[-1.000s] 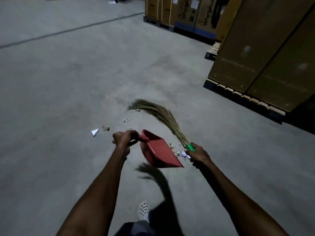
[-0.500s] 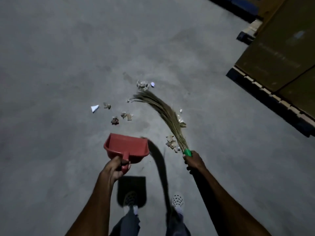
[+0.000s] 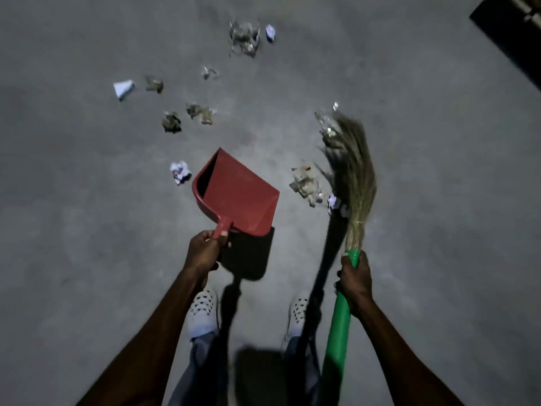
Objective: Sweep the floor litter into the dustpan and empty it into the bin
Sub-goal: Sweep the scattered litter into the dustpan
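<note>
My left hand (image 3: 205, 252) grips the handle of a red dustpan (image 3: 238, 191), held tilted above the floor with its mouth turned up and to the right. My right hand (image 3: 354, 278) holds the green handle of a grass broom (image 3: 352, 168), its bristles pointing away from me. Crumpled litter (image 3: 306, 183) lies just left of the bristles. A white paper ball (image 3: 180, 172) sits left of the pan. More scraps (image 3: 202, 112) and a clear wrapper (image 3: 244, 36) are scattered farther ahead, with a white paper piece (image 3: 123, 89) at the left.
The floor is bare grey concrete (image 3: 87, 230). A dark pallet corner (image 3: 509, 33) juts in at the top right. My two white perforated shoes (image 3: 203, 313) stand below the dustpan. No bin is in view.
The view has tipped down toward my feet. The dustpan has turned so its mouth faces right. The broom has swung from a left lean to nearly straight ahead, beside the litter on the right.
</note>
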`<state>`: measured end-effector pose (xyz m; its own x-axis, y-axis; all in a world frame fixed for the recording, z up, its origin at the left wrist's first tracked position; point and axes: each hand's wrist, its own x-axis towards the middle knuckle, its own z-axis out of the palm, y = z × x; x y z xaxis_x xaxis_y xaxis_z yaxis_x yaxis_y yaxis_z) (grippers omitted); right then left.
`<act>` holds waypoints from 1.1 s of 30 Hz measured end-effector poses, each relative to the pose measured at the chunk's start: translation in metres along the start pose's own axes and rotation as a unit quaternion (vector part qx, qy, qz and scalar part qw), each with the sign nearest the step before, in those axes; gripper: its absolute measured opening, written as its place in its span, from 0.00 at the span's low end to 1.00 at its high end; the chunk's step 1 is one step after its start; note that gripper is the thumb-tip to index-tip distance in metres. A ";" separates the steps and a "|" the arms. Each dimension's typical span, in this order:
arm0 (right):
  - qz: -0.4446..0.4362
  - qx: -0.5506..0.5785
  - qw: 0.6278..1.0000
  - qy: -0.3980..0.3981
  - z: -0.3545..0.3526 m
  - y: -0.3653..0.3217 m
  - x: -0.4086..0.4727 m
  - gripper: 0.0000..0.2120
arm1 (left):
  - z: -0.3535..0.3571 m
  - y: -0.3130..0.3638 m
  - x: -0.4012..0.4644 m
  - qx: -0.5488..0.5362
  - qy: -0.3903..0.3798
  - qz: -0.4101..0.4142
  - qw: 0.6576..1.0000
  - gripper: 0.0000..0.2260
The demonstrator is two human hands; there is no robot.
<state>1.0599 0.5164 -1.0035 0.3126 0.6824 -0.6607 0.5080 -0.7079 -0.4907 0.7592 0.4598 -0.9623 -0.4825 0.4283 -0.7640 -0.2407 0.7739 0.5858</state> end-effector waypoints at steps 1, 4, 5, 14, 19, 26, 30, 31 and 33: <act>0.014 0.007 1.000 0.012 0.005 0.014 0.007 0.11 | 0.008 -0.010 0.010 0.006 -0.004 -0.006 1.000 0.15; 0.045 0.014 0.998 0.032 0.022 0.057 0.033 0.12 | 0.029 -0.036 0.038 0.010 -0.013 -0.026 1.000 0.15; 0.056 0.015 0.998 0.034 0.027 0.068 0.042 0.12 | 0.034 -0.041 0.045 0.009 -0.016 -0.032 0.999 0.15; 0.057 -0.005 0.998 0.003 0.101 0.099 0.098 0.15 | 0.061 -0.066 0.101 -0.030 -0.040 -0.057 0.997 0.08; 0.039 0.025 0.999 -0.022 0.131 0.060 0.092 0.10 | 0.067 -0.064 0.115 -0.049 -0.052 -0.049 0.996 0.04; 0.019 0.073 0.993 -0.087 0.156 0.006 0.093 0.09 | 0.063 -0.041 0.116 -0.064 -0.043 -0.032 0.997 0.05; -0.032 0.092 0.988 -0.123 0.148 -0.023 0.084 0.08 | 0.056 -0.023 0.112 -0.083 -0.015 -0.026 0.996 0.04; -0.047 0.100 0.986 -0.124 0.144 -0.029 0.082 0.08 | 0.053 -0.019 0.111 -0.089 -0.007 -0.026 0.996 0.04; -0.077 0.119 0.982 -0.125 0.132 -0.038 0.076 0.09 | 0.046 -0.012 0.108 -0.102 0.008 -0.027 0.994 0.04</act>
<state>0.9586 0.5716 -1.1100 0.0244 0.7390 -0.6733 0.3220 -0.6434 -0.6945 0.7490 0.5186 -1.0640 -0.4775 0.3806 -0.7919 -0.4313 0.6837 0.5886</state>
